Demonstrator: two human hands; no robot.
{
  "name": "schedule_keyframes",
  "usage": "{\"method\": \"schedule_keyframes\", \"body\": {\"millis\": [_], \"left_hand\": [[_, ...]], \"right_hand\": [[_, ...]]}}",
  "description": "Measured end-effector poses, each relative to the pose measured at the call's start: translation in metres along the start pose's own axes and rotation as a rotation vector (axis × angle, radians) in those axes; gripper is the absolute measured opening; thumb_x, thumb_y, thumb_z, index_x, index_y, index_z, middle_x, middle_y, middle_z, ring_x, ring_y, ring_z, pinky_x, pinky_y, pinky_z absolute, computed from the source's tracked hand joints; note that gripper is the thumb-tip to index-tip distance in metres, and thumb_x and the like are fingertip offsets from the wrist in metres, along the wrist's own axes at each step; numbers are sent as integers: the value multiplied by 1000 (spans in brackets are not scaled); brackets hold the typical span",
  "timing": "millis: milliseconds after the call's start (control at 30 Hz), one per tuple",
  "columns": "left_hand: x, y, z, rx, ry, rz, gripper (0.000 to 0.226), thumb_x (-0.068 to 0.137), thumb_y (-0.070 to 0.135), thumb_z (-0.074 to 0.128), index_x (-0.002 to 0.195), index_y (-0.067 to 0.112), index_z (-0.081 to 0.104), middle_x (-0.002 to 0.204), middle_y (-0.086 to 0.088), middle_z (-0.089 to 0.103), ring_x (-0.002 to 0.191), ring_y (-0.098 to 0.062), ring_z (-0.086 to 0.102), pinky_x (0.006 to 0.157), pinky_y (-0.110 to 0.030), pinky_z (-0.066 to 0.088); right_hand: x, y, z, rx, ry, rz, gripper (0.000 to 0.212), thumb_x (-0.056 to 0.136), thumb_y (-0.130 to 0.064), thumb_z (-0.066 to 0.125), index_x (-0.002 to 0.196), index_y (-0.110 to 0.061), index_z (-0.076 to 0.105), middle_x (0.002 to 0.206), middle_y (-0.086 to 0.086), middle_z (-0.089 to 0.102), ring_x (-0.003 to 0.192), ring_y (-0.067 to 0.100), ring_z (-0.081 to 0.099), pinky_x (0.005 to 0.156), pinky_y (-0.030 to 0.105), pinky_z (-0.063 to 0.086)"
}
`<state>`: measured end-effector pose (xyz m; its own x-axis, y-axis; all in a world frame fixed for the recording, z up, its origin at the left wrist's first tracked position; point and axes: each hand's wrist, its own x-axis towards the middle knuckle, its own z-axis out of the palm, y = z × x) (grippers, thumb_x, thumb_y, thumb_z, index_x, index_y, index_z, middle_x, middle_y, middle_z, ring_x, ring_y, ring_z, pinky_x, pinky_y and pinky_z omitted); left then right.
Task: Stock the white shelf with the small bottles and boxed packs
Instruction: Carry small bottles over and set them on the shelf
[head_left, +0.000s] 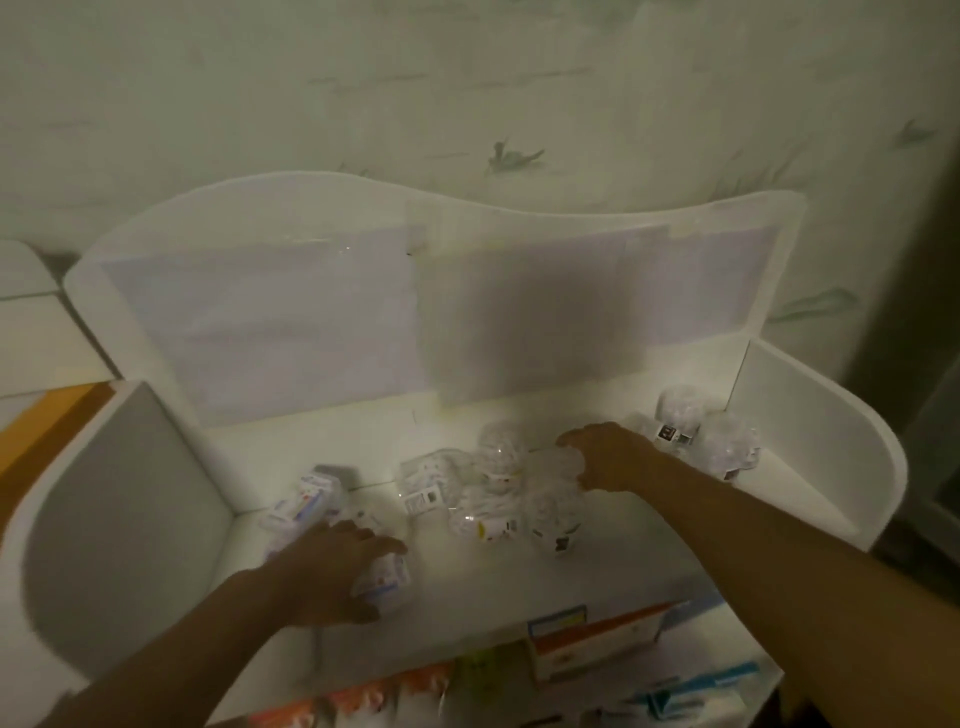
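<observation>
The white shelf (810, 415) already carries a fair share of stock, so the job looks well under way but not finished. Near its right rear corner sits a small cluster of clear wrapped bottles (701, 436). Around the middle of the shelf floor lies a looser group of wrapped bottles (498, 493), some tipped rather than upright. Toward the left wall, a boxed pack (306, 506) lies tilted on the shelf.

The left hand (332, 566) reaches in near the front left, its fingers curled over a small wrapped bottle (387, 577) just beside the boxed pack; it seems to grip it, though blur hides the contact. The right hand (602, 457) is at the right edge of the middle group, fingers bent round a clear bottle (558, 462) there, seemingly holding it.

Below the shelf's front edge, on a lower level, orange packs (363, 699), an orange-and-white box (597, 644) and blue packs (696, 696) are visible. Whether those await stocking cannot be told. What seems left is straightening the scattered middle bottles into order and filling the bare left rear of the shelf.
</observation>
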<state>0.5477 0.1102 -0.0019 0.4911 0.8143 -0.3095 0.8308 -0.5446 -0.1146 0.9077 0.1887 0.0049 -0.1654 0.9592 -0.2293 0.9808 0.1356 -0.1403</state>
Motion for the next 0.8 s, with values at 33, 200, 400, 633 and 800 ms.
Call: {"method": "schedule_keyframes", "body": {"millis": [33,200,400,633,800], "left_hand": [[-3,-1,3,5,16,-15,75,79,60,58,145,43,26,147,10,40,133,-14,36,112,-32,23],[-20,-3,14,45,148,-6,83,51,63,75,126,42,48,128,10,59,111,-15,61,88,-35,50],[-27,4,17,-49,188,-33,78,73,66,53,142,34,36,153,4,33,137,-22,37,108,-38,34],[5,38,4,-256,380,-95,69,85,50,55,146,31,30,154,2,31,135,-20,40,108,-34,36],[30,83,-4,-208,391,1,69,87,47,55,147,31,26,157,0,24,143,-22,27,113,-38,29]], "right_hand": [[2,0,4,-13,-2,-9,76,78,-36,76,145,-32,40,147,3,47,133,26,45,107,40,42],[6,0,15,-25,-3,-39,73,78,-40,73,143,-34,41,144,2,49,129,26,49,104,40,45],[4,5,2,-7,-30,-101,78,72,-37,78,141,-28,43,140,5,54,125,26,53,101,38,46],[-14,5,-6,172,98,-128,54,95,-43,55,142,-19,44,145,7,49,132,24,46,107,33,37],[-35,-1,5,299,65,-129,65,92,-60,49,142,-20,45,149,3,46,135,22,43,110,35,35]]}}
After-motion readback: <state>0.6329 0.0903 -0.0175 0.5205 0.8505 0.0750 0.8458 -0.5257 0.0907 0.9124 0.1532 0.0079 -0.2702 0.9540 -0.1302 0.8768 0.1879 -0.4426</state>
